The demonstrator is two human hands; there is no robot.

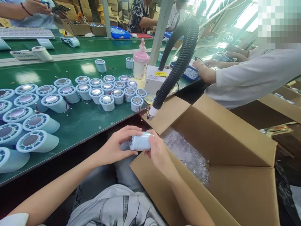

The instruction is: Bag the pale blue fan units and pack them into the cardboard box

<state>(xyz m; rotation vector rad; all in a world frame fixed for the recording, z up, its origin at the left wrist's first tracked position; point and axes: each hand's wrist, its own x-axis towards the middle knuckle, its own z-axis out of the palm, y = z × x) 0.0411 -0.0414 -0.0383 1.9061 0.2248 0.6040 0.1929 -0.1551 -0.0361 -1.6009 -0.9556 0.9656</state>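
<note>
Head view, left hand (116, 147) and right hand (158, 153), fingers gripping pale cylinder (140, 142) (lying sideways), beside cardboard box (235, 175)

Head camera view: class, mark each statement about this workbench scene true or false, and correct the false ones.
1. Both hands hold one small pale cylinder. True: left hand, right hand.
2. The cardboard box is closed. False: its flaps are open, with clear plastic pieces inside.
3. Many pale cylinders sit on the green table. True.
4. The black ribbed hose lies flat on the floor. False: it arches over the table edge, nozzle pointing down.
5. The pink-capped bottle lies in the box. False: it stands on the table.
</note>
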